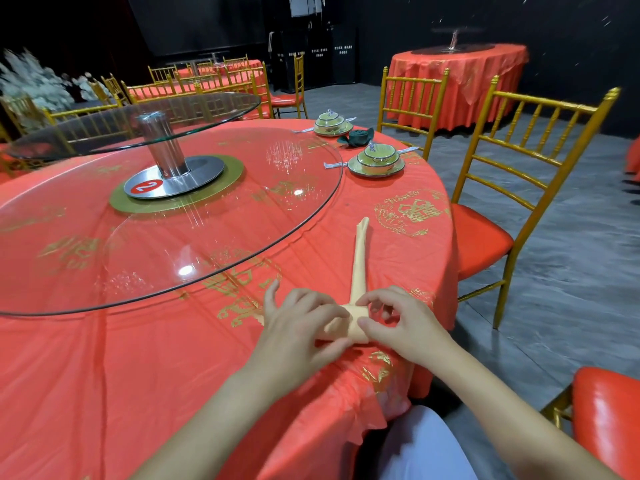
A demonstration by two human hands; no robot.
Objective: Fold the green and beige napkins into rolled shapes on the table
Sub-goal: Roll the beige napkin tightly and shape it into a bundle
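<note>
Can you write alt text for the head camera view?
A person's left hand and right hand grip the rolled near end of a long beige napkin on a red tablecloth. Farther off, a rolled green napkin lies between two place settings.

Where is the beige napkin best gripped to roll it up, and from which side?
Grip the beige napkin at its thick rolled end nearest the person, coming in from both sides, as the left hand and right hand pinch it now. The remaining strip lies flat and thin, pointing away, so it probably offers little to hold.
</note>
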